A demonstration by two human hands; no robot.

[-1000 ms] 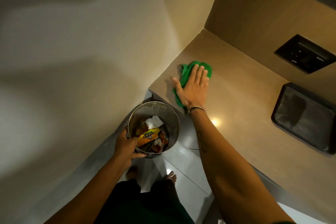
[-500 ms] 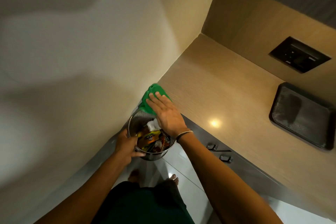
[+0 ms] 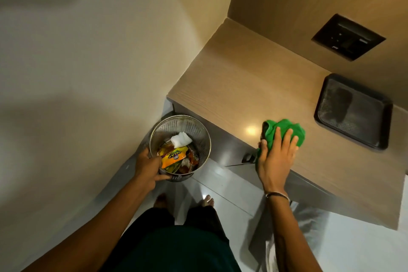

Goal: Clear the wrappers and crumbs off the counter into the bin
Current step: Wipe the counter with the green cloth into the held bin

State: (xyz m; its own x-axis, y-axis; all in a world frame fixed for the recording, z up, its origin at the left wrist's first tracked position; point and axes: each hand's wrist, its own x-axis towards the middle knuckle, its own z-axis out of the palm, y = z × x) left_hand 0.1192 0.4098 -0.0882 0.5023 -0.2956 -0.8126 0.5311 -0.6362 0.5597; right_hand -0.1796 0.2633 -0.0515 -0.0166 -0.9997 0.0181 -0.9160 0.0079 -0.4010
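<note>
A round perforated metal bin (image 3: 194, 128) hangs below the counter's left end, held at its near rim by my left hand (image 3: 148, 166). Inside lie a yellow snack wrapper (image 3: 173, 157), other wrappers and a white crumpled tissue (image 3: 181, 139). My right hand (image 3: 274, 157) presses a bunched green cloth (image 3: 284, 128) flat on the light wooden counter (image 3: 231, 77), at its front edge to the right of the bin. No wrappers or crumbs are visible on the counter surface.
A dark rectangular tray (image 3: 353, 110) lies on the counter right of the cloth. A black switch panel (image 3: 347, 40) is set in the back wall. A pale wall runs along the left. My bare feet stand on the glossy floor (image 3: 220, 183) below.
My right hand swept the green cloth from the counter's left part to over the bin, then moved it right along the front edge. My left hand kept hold of the bin.
</note>
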